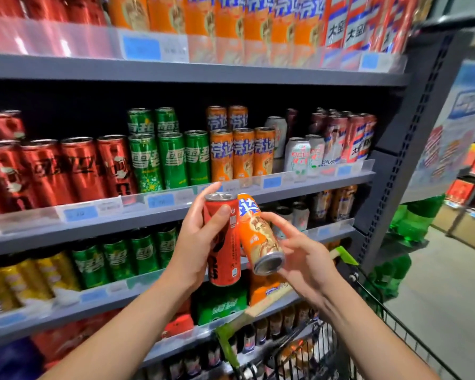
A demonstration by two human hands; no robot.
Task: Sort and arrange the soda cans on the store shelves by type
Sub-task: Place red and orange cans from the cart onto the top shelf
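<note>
My left hand (196, 237) grips a tall red cola can (225, 253), held upright in front of the shelves. My right hand (303, 256) holds an orange soda can (258, 234) tilted, its bottom end toward me, its top leaning against the red can. Behind them the middle shelf (313, 185) carries red cola cans (66, 171) at left, green cans (170, 157) in the centre, orange cans (243, 153) beside them, and white cans (298, 154) further right.
The top shelf holds red, orange and striped cans. Lower shelves hold yellow cans (25, 281), green cans and multipacks. A shopping cart (340, 338) with a green handle stands at the lower right, with cans inside. Green bottles (414, 220) and cartons stand across the aisle at right.
</note>
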